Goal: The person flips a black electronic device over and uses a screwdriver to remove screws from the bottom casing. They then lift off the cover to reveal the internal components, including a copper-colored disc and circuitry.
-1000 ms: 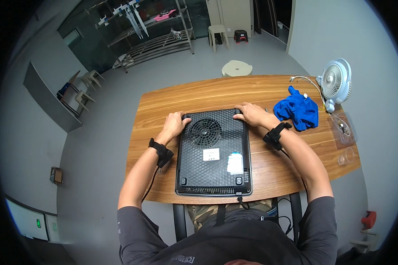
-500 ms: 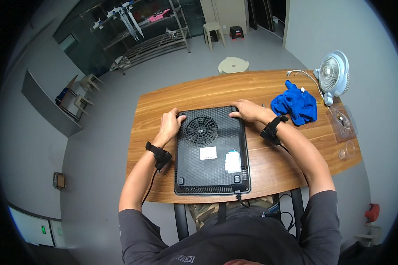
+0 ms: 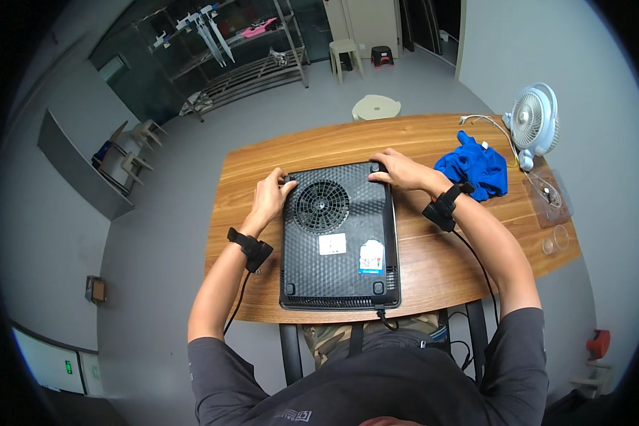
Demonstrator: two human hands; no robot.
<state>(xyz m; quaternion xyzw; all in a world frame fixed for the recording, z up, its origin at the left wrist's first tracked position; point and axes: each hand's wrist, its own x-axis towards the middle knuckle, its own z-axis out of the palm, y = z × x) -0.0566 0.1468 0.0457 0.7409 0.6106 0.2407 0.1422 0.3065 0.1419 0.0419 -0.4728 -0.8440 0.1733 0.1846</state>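
A black induction cooker [image 3: 334,263] lies upside down on the wooden table in front of me. Its textured underside shows a round fan grille [image 3: 322,206], small corner feet, a white label and a white-and-blue sticker. From its near edge a black power cord [image 3: 383,317] hangs toward my lap. My left hand [image 3: 268,195] grips the far left corner, thumb on top. At the far right corner, my right hand [image 3: 397,172] holds on in the same way, fingers over the edge. The undersides of both grips are hidden.
A crumpled blue cloth [image 3: 473,167] lies right of my right hand. Beyond it stand a pale blue fan [image 3: 532,121] with a white cable and a clear plastic tray [image 3: 549,202]. A cream stool [image 3: 376,107] stands past the table's far edge [image 3: 298,137].
The cooker's far edge and both hands have shifted slightly up in the view, while its near edge has barely moved. Both hands keep their hold.
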